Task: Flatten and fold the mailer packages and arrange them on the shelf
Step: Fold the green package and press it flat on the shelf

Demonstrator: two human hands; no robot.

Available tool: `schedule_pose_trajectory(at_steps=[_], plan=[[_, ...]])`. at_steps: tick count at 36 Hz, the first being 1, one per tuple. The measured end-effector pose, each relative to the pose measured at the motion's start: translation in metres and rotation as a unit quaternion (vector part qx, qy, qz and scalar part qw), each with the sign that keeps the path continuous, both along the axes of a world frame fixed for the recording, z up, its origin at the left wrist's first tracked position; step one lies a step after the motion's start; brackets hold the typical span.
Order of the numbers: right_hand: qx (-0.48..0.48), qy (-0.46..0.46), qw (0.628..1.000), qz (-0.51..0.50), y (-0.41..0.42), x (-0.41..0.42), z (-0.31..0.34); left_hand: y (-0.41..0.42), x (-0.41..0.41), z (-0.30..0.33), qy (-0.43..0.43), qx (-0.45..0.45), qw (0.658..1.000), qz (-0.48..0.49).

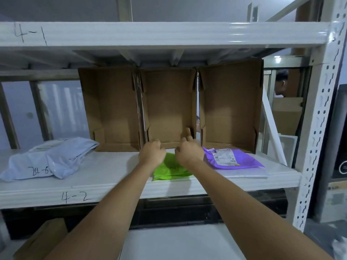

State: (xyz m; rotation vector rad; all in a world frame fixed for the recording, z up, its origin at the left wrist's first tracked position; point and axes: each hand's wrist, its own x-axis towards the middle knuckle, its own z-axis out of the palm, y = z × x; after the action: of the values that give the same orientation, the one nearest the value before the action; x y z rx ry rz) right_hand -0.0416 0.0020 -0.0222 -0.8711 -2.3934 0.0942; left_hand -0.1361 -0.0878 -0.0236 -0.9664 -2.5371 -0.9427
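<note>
Here, left hand (pixel 151 154) and right hand (pixel 187 152) curled over green mailer (pixel 170 170)

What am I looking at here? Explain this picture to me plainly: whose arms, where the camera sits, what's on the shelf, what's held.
There is no machine here. A camera worn on a person's head looks down at their bare arms. The left hand and right hand reach to the far edge of a green mailer on the white shelf, fingers curled; whether they grip it I cannot tell. Beside it lie a purple mailer and a light blue mailer. Three open cardboard boxes stand behind.
</note>
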Motion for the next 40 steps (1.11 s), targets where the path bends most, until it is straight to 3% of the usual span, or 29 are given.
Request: schedule_pose_trajectory(at_steps=[2, 7, 13, 27, 36, 40], plan=[[0.016, -0.005, 0.998, 0.055, -0.002, -0.008, -0.003, 0.000, -0.001, -0.005, -0.010, -0.043, 0.999, -0.027], [-0.045, -0.051, 0.984, 0.163, -0.005, -0.027, -0.017, 0.001, 0.001, -0.028, -0.040, -0.158, 0.980, -0.114], [-0.107, -0.132, 0.969, 0.181, 0.015, -0.034, -0.037, 0.004, -0.005, -0.044, -0.031, -0.215, 0.966, -0.140], [-0.160, -0.133, 0.964, 0.167, 0.015, -0.033, -0.042, 0.007, -0.005, -0.043, -0.090, -0.202, 0.965, -0.143], [-0.174, -0.139, 0.961, 0.167, 0.016, -0.032, -0.038, 0.006, -0.001, -0.034, -0.076, -0.214, 0.964, -0.137], [-0.186, -0.117, 0.961, 0.171, 0.017, -0.031, -0.040, 0.008, 0.002, -0.029, -0.031, -0.246, 0.962, -0.118]])
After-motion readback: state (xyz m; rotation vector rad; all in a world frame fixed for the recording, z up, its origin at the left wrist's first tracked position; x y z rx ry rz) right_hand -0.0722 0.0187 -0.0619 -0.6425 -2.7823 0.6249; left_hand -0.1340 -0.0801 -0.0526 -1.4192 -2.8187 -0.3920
